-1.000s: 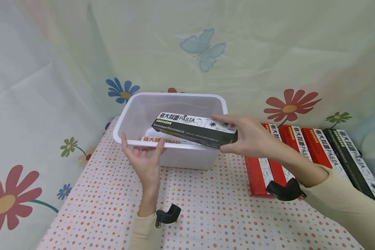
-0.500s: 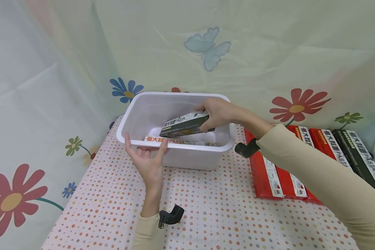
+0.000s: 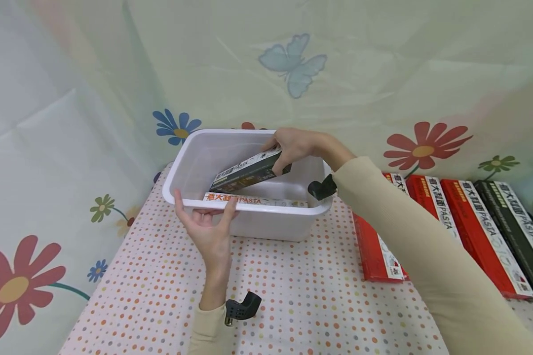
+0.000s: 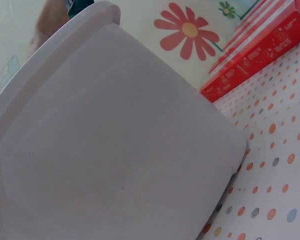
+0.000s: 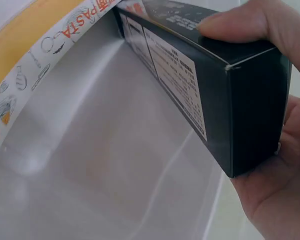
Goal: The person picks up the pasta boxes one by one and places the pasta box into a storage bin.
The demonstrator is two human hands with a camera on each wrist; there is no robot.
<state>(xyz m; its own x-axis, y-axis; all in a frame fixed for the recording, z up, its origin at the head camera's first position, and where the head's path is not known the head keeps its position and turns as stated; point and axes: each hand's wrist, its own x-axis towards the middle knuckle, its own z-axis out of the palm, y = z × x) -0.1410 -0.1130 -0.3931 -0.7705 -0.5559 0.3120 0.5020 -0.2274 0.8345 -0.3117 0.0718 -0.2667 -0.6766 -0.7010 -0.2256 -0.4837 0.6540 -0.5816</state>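
My right hand point(image 3: 293, 148) grips one end of a black pasta box point(image 3: 246, 172), thumb on one side and fingers on the other. The box slants inside a white plastic bin point(image 3: 266, 224), its far end lower, down near the bin's left part. In the right wrist view the black box point(image 5: 215, 95) shows its dark end and a white label panel. Along the bin's front wall stands another pasta box point(image 3: 266, 200) with orange lettering. My left hand point(image 3: 209, 234) holds the bin's front rim, with fingertips over the edge and other fingers beneath it.
Right of the bin lie several red pasta boxes point(image 3: 484, 241) in a row, partly behind my right sleeve point(image 3: 404, 236). A black pasta box point(image 3: 515, 236) ends the row. A dotted cloth point(image 3: 311, 296) covers the table, and a flowered curtain point(image 3: 360, 74) hangs behind.
My right hand has carried the black box from over the bin's front right rim back and leftward into the bin, tilting its far end down. The left hand stays on the rim.
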